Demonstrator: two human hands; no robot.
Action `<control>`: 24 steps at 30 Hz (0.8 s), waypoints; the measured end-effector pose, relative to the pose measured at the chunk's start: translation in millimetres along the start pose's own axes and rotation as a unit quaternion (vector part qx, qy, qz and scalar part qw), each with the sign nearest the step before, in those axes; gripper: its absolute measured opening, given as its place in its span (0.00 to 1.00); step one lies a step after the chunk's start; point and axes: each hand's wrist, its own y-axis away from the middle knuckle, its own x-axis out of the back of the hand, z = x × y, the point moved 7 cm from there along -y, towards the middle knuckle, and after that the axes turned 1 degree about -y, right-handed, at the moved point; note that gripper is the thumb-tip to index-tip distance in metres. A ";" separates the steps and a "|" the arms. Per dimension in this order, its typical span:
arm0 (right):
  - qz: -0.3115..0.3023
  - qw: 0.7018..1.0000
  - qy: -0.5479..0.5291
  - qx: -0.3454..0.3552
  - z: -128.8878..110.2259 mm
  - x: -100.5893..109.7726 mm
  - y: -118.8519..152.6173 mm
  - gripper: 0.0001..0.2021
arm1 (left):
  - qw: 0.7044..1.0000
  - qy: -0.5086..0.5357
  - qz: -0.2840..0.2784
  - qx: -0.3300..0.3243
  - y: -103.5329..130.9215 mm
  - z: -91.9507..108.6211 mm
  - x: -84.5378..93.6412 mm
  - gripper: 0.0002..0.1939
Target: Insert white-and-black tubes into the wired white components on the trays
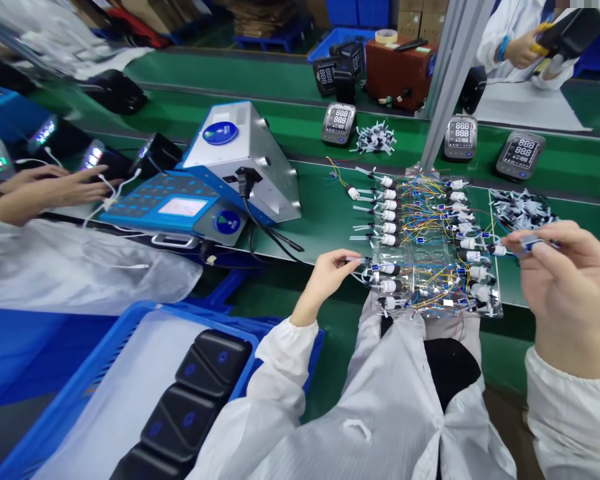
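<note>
My left hand (330, 275) is closed in a pinch at the left edge of a clear plastic tray (413, 252). Between its fingertips is a thin tube (354, 259) leading toward the tray. Two columns of small white cylinders (389, 215) with tubes and coloured wires fill the tray, which lies at the bench's front edge. To the right, my right hand (570, 280) is raised and pinches a small blue-and-white part (531, 243). Close to those fingertips is another white cylinder (499, 249); the fingers partly hide how they connect.
White-and-black small parts lie in a right pile (523, 210) and a back pile (376, 138). Several display monitors (521, 155) stand behind, near a metal post (447, 87). Left are a blue-and-silver tester (240, 157), a co-worker's hands (55, 190) and a blue crate (105, 333) holding black cases.
</note>
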 end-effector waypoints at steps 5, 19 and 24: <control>-0.237 0.966 0.091 -0.048 26.4 -87.5 5.3 0.08 | 0.990 0.110 0.031 -0.088 -5.8 21.9 -23.4 0.14; -0.276 0.927 -0.065 -0.248 122.7 -138.4 65.9 0.08 | 0.983 0.173 0.000 -0.057 -14.8 14.5 -55.6 0.19; -0.268 0.933 -0.054 -0.232 129.0 -138.7 68.7 0.06 | 0.980 0.182 -0.005 -0.083 -15.3 20.8 -59.9 0.15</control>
